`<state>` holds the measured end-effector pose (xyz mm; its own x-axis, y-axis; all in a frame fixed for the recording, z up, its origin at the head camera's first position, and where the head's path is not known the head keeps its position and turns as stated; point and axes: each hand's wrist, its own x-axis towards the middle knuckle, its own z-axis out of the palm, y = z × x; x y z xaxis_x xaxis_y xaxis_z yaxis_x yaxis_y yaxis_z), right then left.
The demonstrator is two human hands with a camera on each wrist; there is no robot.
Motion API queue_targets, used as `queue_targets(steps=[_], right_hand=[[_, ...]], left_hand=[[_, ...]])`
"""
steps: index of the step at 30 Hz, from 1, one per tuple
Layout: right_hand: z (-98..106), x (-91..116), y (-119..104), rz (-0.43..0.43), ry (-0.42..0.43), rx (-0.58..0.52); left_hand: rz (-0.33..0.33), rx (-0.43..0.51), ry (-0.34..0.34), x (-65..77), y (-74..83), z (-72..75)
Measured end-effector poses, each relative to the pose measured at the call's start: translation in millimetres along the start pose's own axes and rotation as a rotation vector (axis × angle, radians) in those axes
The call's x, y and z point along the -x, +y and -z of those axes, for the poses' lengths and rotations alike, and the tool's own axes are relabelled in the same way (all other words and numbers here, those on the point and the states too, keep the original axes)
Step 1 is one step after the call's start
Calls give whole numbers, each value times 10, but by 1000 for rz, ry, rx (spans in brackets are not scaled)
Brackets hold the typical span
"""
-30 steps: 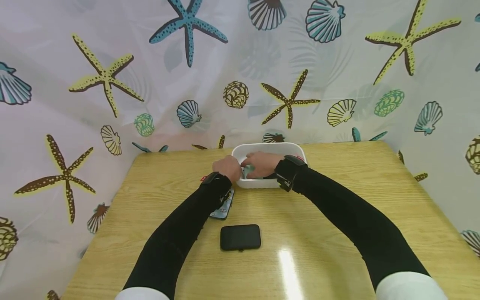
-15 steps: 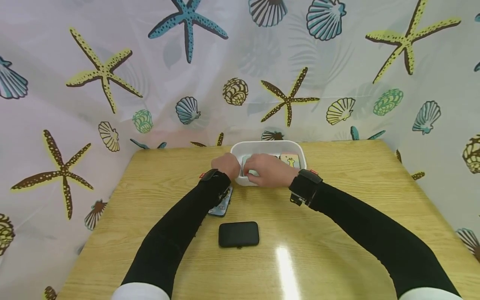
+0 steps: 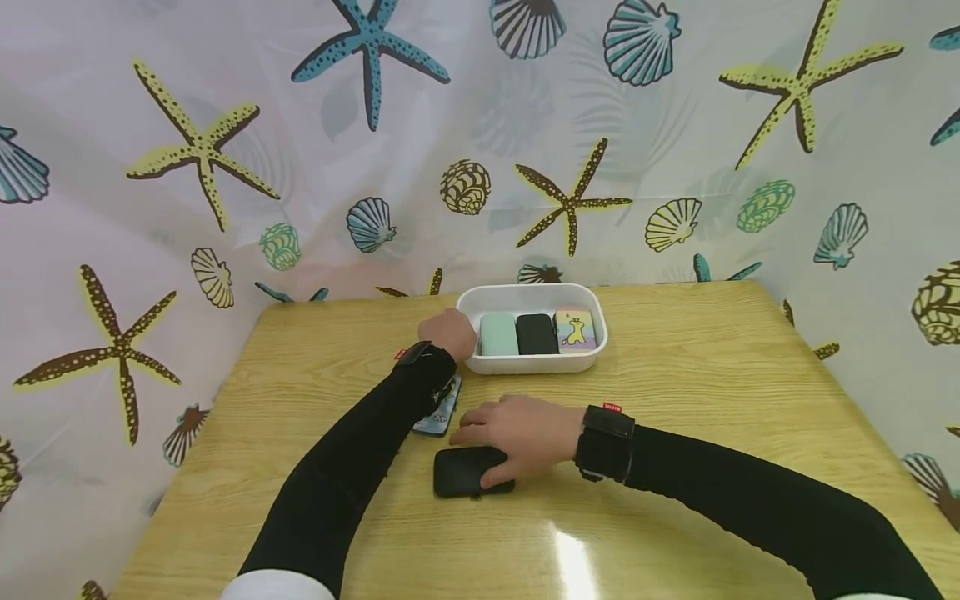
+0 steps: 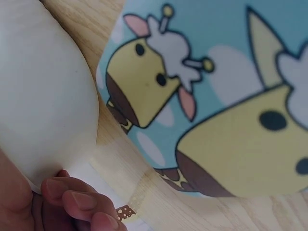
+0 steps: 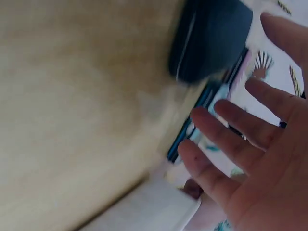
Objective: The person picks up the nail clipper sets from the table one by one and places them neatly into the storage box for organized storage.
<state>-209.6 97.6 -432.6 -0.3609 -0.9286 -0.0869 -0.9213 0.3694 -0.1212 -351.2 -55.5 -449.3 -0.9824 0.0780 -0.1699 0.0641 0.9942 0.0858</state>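
Observation:
A white plastic box (image 3: 534, 365) stands at the back of the table. My left hand (image 3: 448, 333) grips its left end, fingers (image 4: 82, 201) curled at the wall in the left wrist view. Side by side in the box are a mint-green case (image 3: 498, 334), a small black case (image 3: 537, 334) and a pastel giraffe-print box (image 3: 576, 331). My right hand (image 3: 525, 435) is over a larger black zip case (image 3: 459, 472), with fingers spread (image 5: 202, 168) in the right wrist view. A flat blue giraffe-print case (image 4: 231, 96) lies under my left wrist, partly hidden.
The wooden table (image 3: 675, 367) extends to both sides of the box. Behind it hangs a white curtain (image 3: 420, 242) printed with starfish and shells.
My right hand has let go of the mint-green case in the box and come toward me, over the larger black zip case. My left hand stays at the box's left end.

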Motion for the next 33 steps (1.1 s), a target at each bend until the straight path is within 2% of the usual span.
queue_targets(steps=[6,14,19,25,33], right_hand=[[-160,-28,-128,-2,-50,-11],[-207,-19,-126,-13,-41,-28],[-183,30,-82,-26,-12,-20],[-176,110,56,-80,17,3],[-120,243,220,-180,18,-35]], left_hand=[[9,-7,-7,15,1,-2],[6,-14,10,0,-1,-24],[7,-9,8,-9,2,-12],[11,-6,9,-37,2,-3],[11,-16,-17,38,23,44]])
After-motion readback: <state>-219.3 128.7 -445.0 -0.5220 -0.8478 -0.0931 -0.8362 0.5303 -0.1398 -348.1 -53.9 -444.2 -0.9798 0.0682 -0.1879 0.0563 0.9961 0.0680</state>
